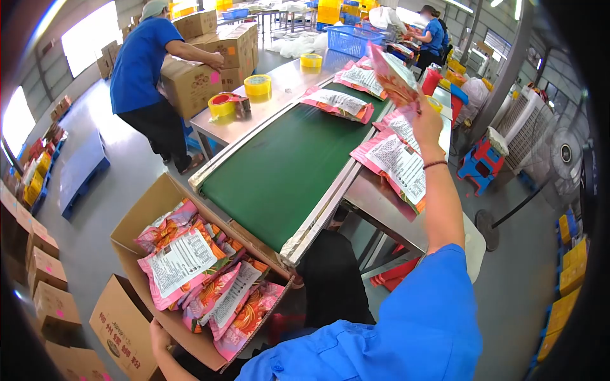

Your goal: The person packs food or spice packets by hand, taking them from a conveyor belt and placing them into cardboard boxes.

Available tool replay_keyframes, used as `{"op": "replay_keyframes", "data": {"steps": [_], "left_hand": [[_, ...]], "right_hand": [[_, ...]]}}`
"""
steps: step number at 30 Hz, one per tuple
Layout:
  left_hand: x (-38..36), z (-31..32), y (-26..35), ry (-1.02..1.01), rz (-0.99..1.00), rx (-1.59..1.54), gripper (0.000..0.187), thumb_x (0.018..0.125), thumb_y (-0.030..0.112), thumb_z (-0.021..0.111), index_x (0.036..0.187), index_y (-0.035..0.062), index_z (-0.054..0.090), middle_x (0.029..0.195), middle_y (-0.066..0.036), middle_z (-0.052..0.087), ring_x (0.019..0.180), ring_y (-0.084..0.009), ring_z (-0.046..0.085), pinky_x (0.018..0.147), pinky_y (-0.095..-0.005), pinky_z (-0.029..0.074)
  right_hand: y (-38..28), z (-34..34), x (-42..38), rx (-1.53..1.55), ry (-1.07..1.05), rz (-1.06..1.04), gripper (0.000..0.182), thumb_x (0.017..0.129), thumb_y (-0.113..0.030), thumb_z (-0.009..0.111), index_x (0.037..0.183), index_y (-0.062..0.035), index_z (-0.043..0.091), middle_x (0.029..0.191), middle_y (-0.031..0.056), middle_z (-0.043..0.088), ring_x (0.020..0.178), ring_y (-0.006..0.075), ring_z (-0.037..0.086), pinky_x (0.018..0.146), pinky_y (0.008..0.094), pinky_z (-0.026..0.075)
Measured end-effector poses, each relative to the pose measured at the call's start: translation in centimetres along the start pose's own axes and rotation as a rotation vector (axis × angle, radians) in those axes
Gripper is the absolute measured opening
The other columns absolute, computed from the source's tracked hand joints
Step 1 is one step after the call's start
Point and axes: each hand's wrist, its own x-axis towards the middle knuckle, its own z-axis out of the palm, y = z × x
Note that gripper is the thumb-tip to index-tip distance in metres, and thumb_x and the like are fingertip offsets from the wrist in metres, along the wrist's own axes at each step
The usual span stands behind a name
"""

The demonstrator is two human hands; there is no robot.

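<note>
My right hand [427,124] is raised over the side table and grips a pink food packet [394,76] by its lower end. Several more pink packets [397,162] lie beneath it, at the belt's right edge. Others [340,103] rest on the far part of the green conveyor belt [273,165]. At the belt's near end, an open cardboard box [136,238] stands tilted, filled with similar packets [181,263]. My left hand [160,336] holds the box low on its left side, between the wall and a folded-out flap; its fingers are partly hidden.
Yellow tape rolls [257,87] and a tape dispenser [236,105] lie on the metal table left of the belt. A person in blue [143,63] handles a carton [187,82] there. A blue basket [352,41] stands at the far end. A fan [565,152] stands right.
</note>
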Motion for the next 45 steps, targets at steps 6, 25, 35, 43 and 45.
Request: {"op": "replay_keyframes", "data": {"steps": [6, 25, 35, 43, 45], "left_hand": [[-0.6, 0.5, 2.3, 0.032, -0.047, 0.078, 0.027, 0.078, 0.0, 0.066, 0.104, -0.0052, 0.06, 0.093, -0.01, 0.067, 0.084, -0.0185, 0.06, 0.076, -0.0328, 0.05], [-1.5, 0.1, 1.3, -0.008, -0.135, 0.054, 0.028, 0.08, 0.0, 0.065, 0.107, -0.0049, 0.061, 0.098, -0.009, 0.067, 0.087, -0.0182, 0.061, 0.076, -0.0319, 0.05], [-0.4, 1.1, 0.6, 0.026, -0.023, -0.084, 0.029, 0.081, 0.002, 0.065, 0.11, -0.0005, 0.062, 0.1, -0.008, 0.068, 0.091, -0.0154, 0.061, 0.082, -0.0327, 0.05], [1.1, 0.2, -4.5, -0.047, -0.027, 0.322, 0.032, 0.073, 0.004, 0.068, 0.105, 0.0016, 0.063, 0.095, -0.012, 0.069, 0.084, -0.019, 0.062, 0.077, -0.0352, 0.05], [2.1, 0.4, -6.7, -0.083, -0.036, -0.19, 0.024, 0.076, 0.009, 0.067, 0.099, 0.0027, 0.066, 0.092, -0.012, 0.07, 0.083, -0.0193, 0.063, 0.074, -0.0354, 0.051]], "right_hand": [[16.0, 9.4, -4.3, -0.339, -0.446, -0.11, 0.046, 0.091, -0.04, 0.05, 0.135, -0.0254, 0.05, 0.139, 0.0182, 0.045, 0.127, 0.0432, 0.04, 0.107, 0.0567, 0.026], [-12.6, 22.1, -6.2, -0.326, -0.375, -0.345, 0.05, 0.086, -0.02, 0.054, 0.136, -0.0203, 0.045, 0.126, 0.0198, 0.057, 0.104, 0.0411, 0.06, 0.088, 0.0501, 0.047], [-7.8, -0.1, -8.5, 0.358, -0.242, -0.206, 0.037, 0.089, -0.014, 0.054, 0.126, -0.0141, 0.058, 0.096, 0.0173, 0.068, 0.086, 0.0323, 0.067, 0.073, 0.0397, 0.052], [3.6, 1.8, -19.9, 0.553, -0.29, -0.207, 0.036, 0.089, 0.002, 0.05, 0.124, -0.0004, 0.058, 0.114, 0.0165, 0.065, 0.103, 0.0235, 0.062, 0.09, 0.0339, 0.046], [0.0, 0.7, -19.3, 0.403, -0.29, -0.182, 0.038, 0.085, 0.007, 0.047, 0.121, 0.001, 0.059, 0.112, 0.0202, 0.065, 0.107, 0.0278, 0.061, 0.092, 0.034, 0.044]]}}
